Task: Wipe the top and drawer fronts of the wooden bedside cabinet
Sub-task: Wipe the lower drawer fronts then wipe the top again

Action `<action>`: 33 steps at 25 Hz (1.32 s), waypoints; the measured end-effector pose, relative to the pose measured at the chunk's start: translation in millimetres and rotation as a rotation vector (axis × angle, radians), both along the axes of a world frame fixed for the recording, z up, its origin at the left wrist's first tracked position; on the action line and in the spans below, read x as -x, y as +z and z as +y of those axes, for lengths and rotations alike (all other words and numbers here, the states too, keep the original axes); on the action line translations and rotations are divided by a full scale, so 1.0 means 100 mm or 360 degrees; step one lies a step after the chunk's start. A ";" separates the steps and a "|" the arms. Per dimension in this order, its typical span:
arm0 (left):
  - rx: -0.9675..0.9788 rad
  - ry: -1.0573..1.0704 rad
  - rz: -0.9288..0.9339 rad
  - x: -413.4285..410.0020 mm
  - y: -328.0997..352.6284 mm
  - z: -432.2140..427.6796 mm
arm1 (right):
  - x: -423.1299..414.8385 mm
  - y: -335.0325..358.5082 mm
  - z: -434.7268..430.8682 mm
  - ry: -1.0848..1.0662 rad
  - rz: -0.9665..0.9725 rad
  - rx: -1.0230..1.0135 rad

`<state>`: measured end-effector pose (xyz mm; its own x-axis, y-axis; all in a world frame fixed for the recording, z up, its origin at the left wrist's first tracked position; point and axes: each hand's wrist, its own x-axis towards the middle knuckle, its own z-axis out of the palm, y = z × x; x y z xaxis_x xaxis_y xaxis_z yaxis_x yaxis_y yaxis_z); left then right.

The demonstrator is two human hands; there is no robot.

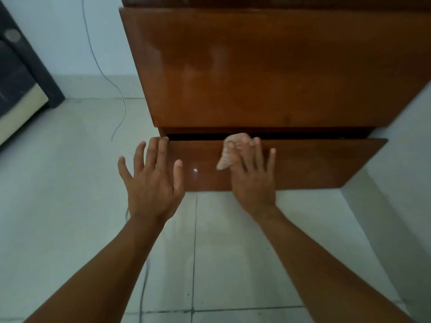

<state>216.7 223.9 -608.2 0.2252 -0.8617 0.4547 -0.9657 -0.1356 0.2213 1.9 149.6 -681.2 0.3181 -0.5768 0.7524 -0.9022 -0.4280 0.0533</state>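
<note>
The glossy wooden bedside cabinet [256,66] fills the upper middle of the head view, with its upper drawer front towards me. The lower drawer front [326,164] stands out a little, leaving a dark gap above it. My right hand [253,176] lies flat on the lower drawer front and presses a small pale pink cloth [229,152] against it; the cloth shows past my fingers at the upper left. My left hand [152,180] is spread wide, its fingertips resting at the drawer front's upper left corner, with nothing in it.
Pale floor tiles [221,252] run under my arms. A thin grey cable [121,99] hangs down the white wall left of the cabinet and trails onto the floor. A dark bed frame with a pale mattress edge [21,89] stands at far left. A white wall [408,148] borders the right.
</note>
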 end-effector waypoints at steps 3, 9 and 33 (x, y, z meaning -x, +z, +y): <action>0.0084 -0.0006 -0.0002 -0.02 -0.11 -0.02 | 0.67 -0.11 -0.11 -0.0165 -0.0125 0.0042; 0.0073 0.0003 -0.0017 -0.01 -0.18 -0.01 | 1.54 -0.03 -0.13 -0.0457 -0.0443 -0.0154; 0.0131 0.0032 0.0025 0.03 -0.27 -0.01 | 0.77 -0.56 -0.04 -0.0346 -0.0015 -0.0184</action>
